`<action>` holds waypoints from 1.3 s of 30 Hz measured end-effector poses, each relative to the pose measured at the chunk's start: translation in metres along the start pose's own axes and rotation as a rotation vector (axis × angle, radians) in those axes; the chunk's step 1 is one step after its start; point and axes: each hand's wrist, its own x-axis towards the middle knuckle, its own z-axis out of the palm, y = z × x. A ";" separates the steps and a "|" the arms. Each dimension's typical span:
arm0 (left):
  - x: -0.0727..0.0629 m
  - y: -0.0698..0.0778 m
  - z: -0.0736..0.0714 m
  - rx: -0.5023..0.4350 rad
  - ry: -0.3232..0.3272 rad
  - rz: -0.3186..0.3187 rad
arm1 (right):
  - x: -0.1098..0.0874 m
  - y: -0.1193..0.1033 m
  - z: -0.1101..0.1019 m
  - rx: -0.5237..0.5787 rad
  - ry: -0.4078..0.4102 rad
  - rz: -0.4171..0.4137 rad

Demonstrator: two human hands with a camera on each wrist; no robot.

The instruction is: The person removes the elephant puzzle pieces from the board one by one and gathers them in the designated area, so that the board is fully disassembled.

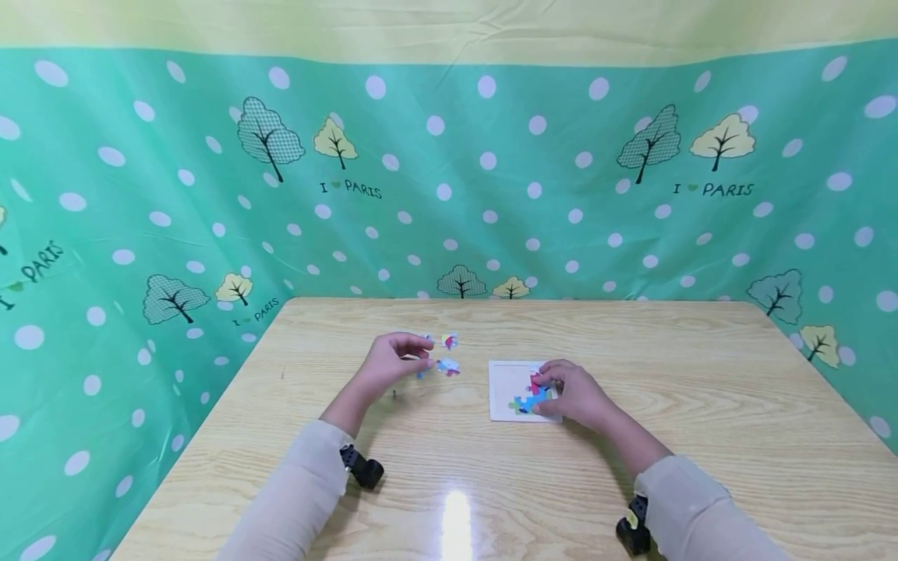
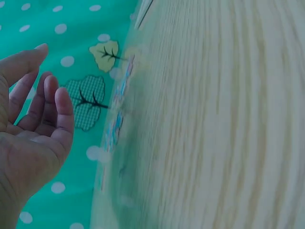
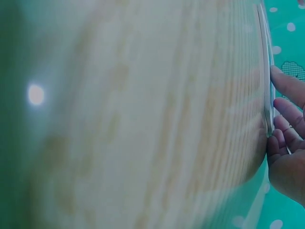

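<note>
Above several loose jigsaw pieces (image 1: 449, 366), my left hand (image 1: 394, 360) hovers with thumb and fingers apart. The left wrist view shows that hand (image 2: 35, 105) relaxed, holding nothing. To the right lies a white puzzle tray (image 1: 501, 389), partly filled with joined blue, pink and green jigsaw pieces (image 1: 536, 399). My right hand (image 1: 578, 396) covers the tray's right side, its thumb and fingers spread and touching the pieces. In the right wrist view, the right hand's (image 3: 288, 143) fingertips meet the tray's thin edge-on surface; the piece details are hidden there.
Another loose jigsaw piece (image 1: 449, 340) lies farther back, near the left fingertips. The wooden table (image 1: 701, 374) reaches back to a green dotted curtain (image 1: 484, 187). A bright light reflection shows on the table's front part.
</note>
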 end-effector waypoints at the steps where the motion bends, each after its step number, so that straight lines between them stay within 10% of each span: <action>1: 0.000 0.002 0.002 -0.005 -0.005 0.002 | 0.000 0.000 0.000 -0.001 -0.001 0.001; 39: -0.004 0.026 0.067 -0.004 -0.221 0.075 | 0.001 0.003 -0.002 0.022 -0.027 -0.020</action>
